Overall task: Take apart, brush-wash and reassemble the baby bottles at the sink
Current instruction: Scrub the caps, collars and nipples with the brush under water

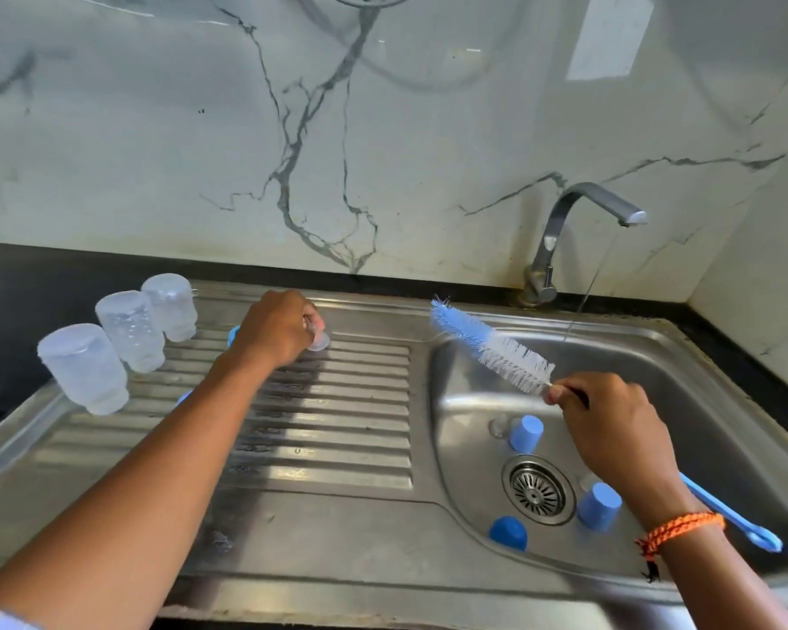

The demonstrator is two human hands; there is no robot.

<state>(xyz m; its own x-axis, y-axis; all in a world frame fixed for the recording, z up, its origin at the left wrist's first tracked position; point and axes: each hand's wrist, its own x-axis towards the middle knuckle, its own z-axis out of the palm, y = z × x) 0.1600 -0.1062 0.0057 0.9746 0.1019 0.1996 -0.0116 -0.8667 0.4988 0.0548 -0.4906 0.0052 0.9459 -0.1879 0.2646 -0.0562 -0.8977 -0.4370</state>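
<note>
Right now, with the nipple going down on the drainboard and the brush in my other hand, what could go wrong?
1. The tap is running; a thin stream falls near the brush, so bristles may flick spray onto the upturned bottles.
2. The clear nipple your left hand pinches could tip on the ribbed drainboard.
3. Blue caps beside the drain sit in runoff.

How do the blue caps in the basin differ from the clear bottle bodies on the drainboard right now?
Colour: the blue caps are opaque blue; the bottle bodies are clear and frosted.
Size: the caps are short; the bodies are taller.
Place: the caps sit in the sink basin near the drain; the bodies stand on the ribbed drainboard, at its left.
Shared: three of each, none held by either hand.
</note>
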